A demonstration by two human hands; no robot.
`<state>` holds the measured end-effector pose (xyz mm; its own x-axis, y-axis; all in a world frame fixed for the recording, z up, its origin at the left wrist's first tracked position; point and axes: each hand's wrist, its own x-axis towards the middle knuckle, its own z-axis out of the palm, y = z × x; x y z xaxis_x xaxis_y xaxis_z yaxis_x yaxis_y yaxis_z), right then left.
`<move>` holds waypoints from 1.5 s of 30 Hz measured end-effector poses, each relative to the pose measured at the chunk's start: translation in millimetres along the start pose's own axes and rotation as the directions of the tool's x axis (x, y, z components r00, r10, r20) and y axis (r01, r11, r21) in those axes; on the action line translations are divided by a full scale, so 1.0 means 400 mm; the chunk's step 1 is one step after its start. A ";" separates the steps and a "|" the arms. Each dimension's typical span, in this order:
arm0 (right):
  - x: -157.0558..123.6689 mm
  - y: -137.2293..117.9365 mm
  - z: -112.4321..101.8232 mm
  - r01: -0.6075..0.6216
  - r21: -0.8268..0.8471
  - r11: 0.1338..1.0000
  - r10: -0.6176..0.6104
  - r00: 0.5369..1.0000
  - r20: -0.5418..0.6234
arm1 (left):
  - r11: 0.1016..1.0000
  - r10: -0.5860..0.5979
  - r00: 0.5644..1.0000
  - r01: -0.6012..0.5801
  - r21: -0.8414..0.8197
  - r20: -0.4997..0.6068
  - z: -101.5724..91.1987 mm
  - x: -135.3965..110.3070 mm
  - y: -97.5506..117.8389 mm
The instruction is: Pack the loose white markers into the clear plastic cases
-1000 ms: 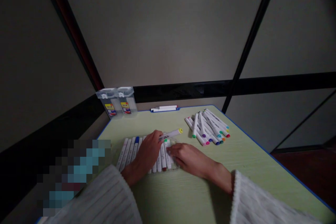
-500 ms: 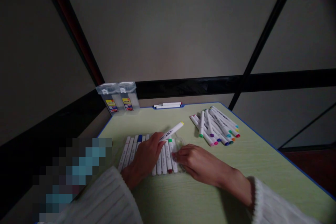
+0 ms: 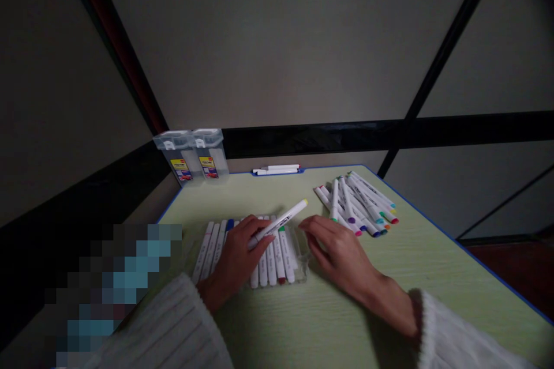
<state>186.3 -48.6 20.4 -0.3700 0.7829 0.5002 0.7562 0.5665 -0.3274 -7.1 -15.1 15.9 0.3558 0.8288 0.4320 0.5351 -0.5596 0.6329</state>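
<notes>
My left hand (image 3: 237, 252) is closed around a white marker with a yellow end (image 3: 283, 221), which slants up to the right. Beneath this hand lies a row of white markers (image 3: 272, 265), side by side in a clear plastic case (image 3: 304, 272). Part of the row is hidden by the hand. My right hand (image 3: 344, 253) is just right of the case, near the marker's yellow end but apart from it. Its fingers are bent, with the thumb separate and nothing visible between them.
A loose pile of markers (image 3: 361, 207) with coloured ends lies at the right of the pale green table (image 3: 415, 268). Two clear lidded boxes (image 3: 210, 155) stand at the back left. Several markers (image 3: 277, 169) rest in a blue-edged slot at the back edge.
My right hand has come away from the row's right end, moving up and right. The marker in my left hand has shifted slightly right.
</notes>
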 end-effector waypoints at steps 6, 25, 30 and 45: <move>0.002 0.005 0.003 -0.149 0.191 0.970 0.196 0.947 -0.253 | 0.984 -0.106 0.993 0.112 -0.142 0.053 -0.005 -0.003 0.008; 0.024 -0.002 0.018 -0.401 0.830 0.387 0.630 0.772 0.080 | 0.949 -0.215 0.955 0.254 -0.187 0.206 -0.005 0.002 0.008; 0.024 0.014 0.012 -0.374 0.842 0.390 0.585 0.806 0.088 | 0.980 -0.109 0.935 0.157 -0.119 0.337 -0.011 -0.015 0.010; 0.023 -0.019 0.002 -0.301 0.892 0.336 0.602 0.797 0.042 | 0.994 -0.041 0.976 0.062 -0.092 0.216 -0.006 -0.026 0.035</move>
<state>176.7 -45.4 26.8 0.1374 0.9761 0.1681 -0.1158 0.1844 -0.9760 -5.1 -31.5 22.1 0.4902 0.8329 0.2567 0.4835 -0.5049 0.7150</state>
